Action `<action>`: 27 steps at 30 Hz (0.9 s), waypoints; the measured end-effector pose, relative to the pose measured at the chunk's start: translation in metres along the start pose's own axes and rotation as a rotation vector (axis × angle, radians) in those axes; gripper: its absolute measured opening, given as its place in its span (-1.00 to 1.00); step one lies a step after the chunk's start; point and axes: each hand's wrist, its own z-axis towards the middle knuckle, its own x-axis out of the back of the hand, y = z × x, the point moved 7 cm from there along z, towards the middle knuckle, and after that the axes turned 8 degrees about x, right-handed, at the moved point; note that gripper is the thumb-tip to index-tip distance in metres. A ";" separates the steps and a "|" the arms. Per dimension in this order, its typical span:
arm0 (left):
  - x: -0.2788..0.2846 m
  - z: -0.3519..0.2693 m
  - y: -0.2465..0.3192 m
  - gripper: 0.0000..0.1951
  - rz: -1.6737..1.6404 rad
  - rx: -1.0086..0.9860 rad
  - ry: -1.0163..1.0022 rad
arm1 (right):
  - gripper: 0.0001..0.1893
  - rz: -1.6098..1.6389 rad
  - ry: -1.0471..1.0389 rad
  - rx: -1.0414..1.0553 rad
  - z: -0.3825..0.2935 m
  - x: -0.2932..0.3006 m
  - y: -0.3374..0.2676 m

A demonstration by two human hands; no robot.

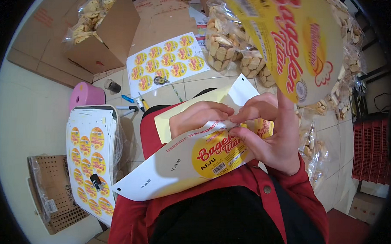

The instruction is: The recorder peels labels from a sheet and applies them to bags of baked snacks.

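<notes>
A bent white sheet of round yellow stickers [181, 166] lies across my lap, its pale yellow backing [164, 125] showing behind. My left hand [200, 117] reaches over from the backing side and grips the sheet's folded edge near the middle. Opposite it, my right hand [269, 137] pinches the same spot between thumb and finger. Whether a sticker edge is lifted there is hidden by the fingertips. A peeled round yellow label [298, 45] clings to the raised index finger of my right hand, large and close to the camera.
Flat on the tiles lies another sticker sheet [167, 58] with a tape dispenser [160, 80] on it. Left are a stack of sheets [82, 118] bearing a black stamp [96, 182], a pink stool [86, 95] and a carton [114, 32]. Bagged bread [220, 52] fills the far right.
</notes>
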 end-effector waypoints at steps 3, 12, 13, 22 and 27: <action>-0.006 0.000 -0.010 -0.73 -0.160 0.003 0.027 | -0.02 0.019 0.044 -0.056 -0.003 0.001 0.006; -0.012 -0.022 -0.070 -0.65 -0.253 0.198 0.078 | 0.00 0.187 0.015 0.088 -0.010 0.011 -0.004; -0.010 -0.024 -0.071 -0.64 -0.282 0.046 0.092 | 0.02 0.234 0.034 0.120 -0.013 0.017 -0.005; -0.023 -0.062 -0.125 -0.67 -0.420 0.110 0.149 | 0.04 0.344 0.816 0.015 -0.054 0.161 0.051; -0.020 -0.072 -0.122 -0.67 -0.362 0.175 0.234 | 0.11 0.347 0.522 -0.394 -0.076 0.100 0.128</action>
